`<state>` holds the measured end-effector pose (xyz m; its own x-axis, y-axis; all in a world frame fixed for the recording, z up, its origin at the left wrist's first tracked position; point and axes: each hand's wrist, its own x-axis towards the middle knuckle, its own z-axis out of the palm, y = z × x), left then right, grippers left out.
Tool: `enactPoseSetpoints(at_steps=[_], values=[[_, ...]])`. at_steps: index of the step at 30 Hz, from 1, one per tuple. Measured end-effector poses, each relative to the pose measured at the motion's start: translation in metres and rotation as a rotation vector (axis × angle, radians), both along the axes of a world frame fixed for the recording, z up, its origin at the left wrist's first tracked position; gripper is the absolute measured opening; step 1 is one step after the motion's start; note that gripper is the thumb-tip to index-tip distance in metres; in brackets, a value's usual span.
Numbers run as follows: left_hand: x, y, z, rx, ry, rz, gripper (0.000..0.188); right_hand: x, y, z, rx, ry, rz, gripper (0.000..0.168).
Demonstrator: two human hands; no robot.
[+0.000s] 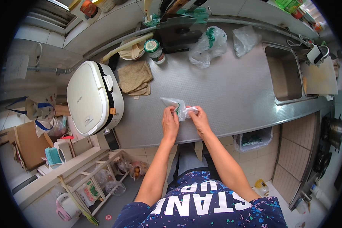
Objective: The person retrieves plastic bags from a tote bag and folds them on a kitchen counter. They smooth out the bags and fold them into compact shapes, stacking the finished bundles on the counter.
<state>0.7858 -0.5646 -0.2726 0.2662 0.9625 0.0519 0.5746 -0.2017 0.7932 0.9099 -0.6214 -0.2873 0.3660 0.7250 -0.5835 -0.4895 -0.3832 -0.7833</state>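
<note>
Near the front edge of the metal countertop (225,94), a clear plastic bag (181,111) with green print is pinched between both hands. My left hand (171,121) grips its left part, and my right hand (199,119) holds its gathered right end. The bag's flat corner points up and left, away from me. Farther back on the counter lie a crumpled plastic bag with green print (209,48) and another clear plastic bag (244,40). A folded brown cloth (134,77) is left of the hands, with a green-lidded glass jar (156,52) behind it.
A white rice cooker (88,98) stands at the left. Behind are a bowl (132,51), a leek stalk (128,45) and a knife rack (178,31). At the right is a sink (285,74) with a cutting board (320,75) beyond. A lined bin (253,139) sits below the counter edge.
</note>
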Motion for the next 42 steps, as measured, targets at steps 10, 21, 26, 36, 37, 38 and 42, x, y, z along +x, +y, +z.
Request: enactPoseSetpoints(at_steps=[10,21,26,36,37,38,42], values=[[0.001,0.003,0.014,0.153,0.126,-0.201,0.041,0.001,0.0,0.018,0.124,0.078,0.085,0.024],[0.009,-0.002,0.009,0.074,0.122,-0.221,0.046,-0.003,0.001,0.003,-0.003,-0.148,-0.01,0.02],[0.014,-0.003,-0.014,0.015,0.034,-0.13,0.022,0.004,-0.005,-0.007,-0.059,-0.213,-0.159,0.016],[0.02,0.014,0.0,0.125,0.29,-0.255,0.014,0.002,-0.003,0.0,-0.02,-0.199,-0.19,0.014],[0.02,0.014,0.001,0.13,0.337,-0.296,0.016,0.002,-0.003,-0.001,-0.023,-0.203,-0.181,0.014],[0.02,0.014,0.001,0.151,0.321,-0.293,0.016,0.002,-0.004,-0.002,-0.026,-0.207,-0.172,0.014],[0.022,0.009,0.001,0.158,0.289,-0.283,0.022,0.003,-0.006,-0.006,-0.012,-0.174,-0.182,0.014]])
